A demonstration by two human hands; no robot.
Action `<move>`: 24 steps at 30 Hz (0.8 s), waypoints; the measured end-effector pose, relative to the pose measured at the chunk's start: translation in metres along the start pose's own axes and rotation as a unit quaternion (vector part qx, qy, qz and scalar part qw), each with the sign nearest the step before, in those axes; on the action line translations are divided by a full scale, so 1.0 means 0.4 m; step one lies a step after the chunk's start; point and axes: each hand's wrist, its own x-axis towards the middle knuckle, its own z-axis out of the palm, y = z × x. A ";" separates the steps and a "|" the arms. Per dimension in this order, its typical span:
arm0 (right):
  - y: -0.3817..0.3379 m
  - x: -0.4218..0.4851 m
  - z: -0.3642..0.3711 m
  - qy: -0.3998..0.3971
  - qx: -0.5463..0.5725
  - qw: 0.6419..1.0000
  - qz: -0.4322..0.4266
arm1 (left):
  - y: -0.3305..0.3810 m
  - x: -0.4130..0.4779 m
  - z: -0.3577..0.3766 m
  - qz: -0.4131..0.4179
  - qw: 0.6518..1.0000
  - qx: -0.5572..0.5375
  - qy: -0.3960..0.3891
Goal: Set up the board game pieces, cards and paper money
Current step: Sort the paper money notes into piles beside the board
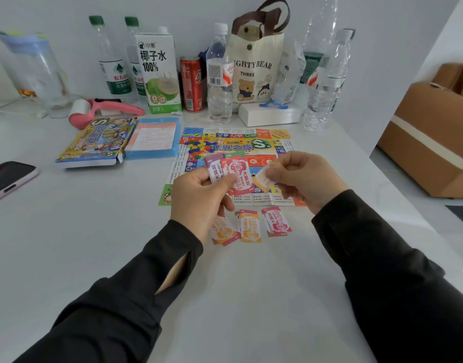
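Observation:
The colourful game board [264, 145] lies flat in the middle of the white table, with a heap of small coloured plastic pieces [197, 147] on its far left part. My left hand [198, 197] grips a fanned stack of paper money [235, 175], red and purple notes showing. My right hand [301, 179] pinches one orange note [264, 179] just beside that stack. On the table in front of the board lie three small piles of notes: an orange-and-pink pile [223, 230], an orange pile [250, 226] and a red pile [277, 221].
The game box [94, 142] and a blue tray with a sheet [154, 138] lie left of the board. A phone [7, 179] is at the far left. Bottles, a carton [160, 72], a can, a tote bag [256, 66] and a white box line the wall. Cardboard boxes [432, 137] stand right.

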 end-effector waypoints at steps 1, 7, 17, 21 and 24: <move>-0.001 -0.002 -0.003 0.002 -0.026 1.000 -0.015 | -0.001 0.000 -0.001 0.000 1.000 0.001 -0.003; -0.006 -0.012 -0.023 -0.026 -0.109 0.993 -0.035 | -0.008 0.004 -0.003 -0.001 1.000 0.020 -0.016; 0.004 -0.019 -0.035 -0.131 -0.361 0.923 -0.009 | -0.015 0.010 -0.007 -0.014 0.999 0.022 -0.024; 0.019 -0.018 -0.015 -0.103 -0.405 0.908 0.012 | -0.018 0.006 -0.007 -0.009 0.999 0.023 -0.031; 0.019 -0.020 0.001 -0.073 -0.496 0.865 -0.017 | -0.020 0.005 -0.007 -0.010 0.999 0.022 -0.037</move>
